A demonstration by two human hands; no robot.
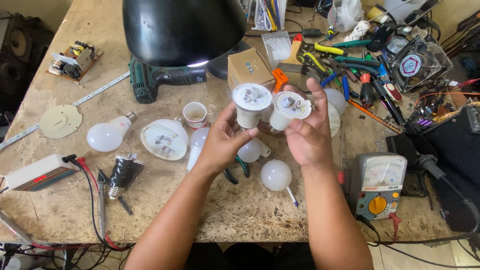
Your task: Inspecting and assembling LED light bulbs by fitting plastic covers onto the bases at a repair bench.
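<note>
My left hand (223,141) grips one opened LED bulb (251,102) and my right hand (306,134) another opened LED bulb (286,110), both tilted up under the lamp (182,30), above the counter (235,210) middle, boards lit for comparison.

Above the fingers (231,114), 2 open bulbs (252,102) are white with silvery faces. Beyond them looms a glossy black lamp shade (182,30); a dark green drill (160,79) lies left. The yellow-dialled grey multimeter (378,185) sits right, on a pale, scuffed surface (240,210).
</note>
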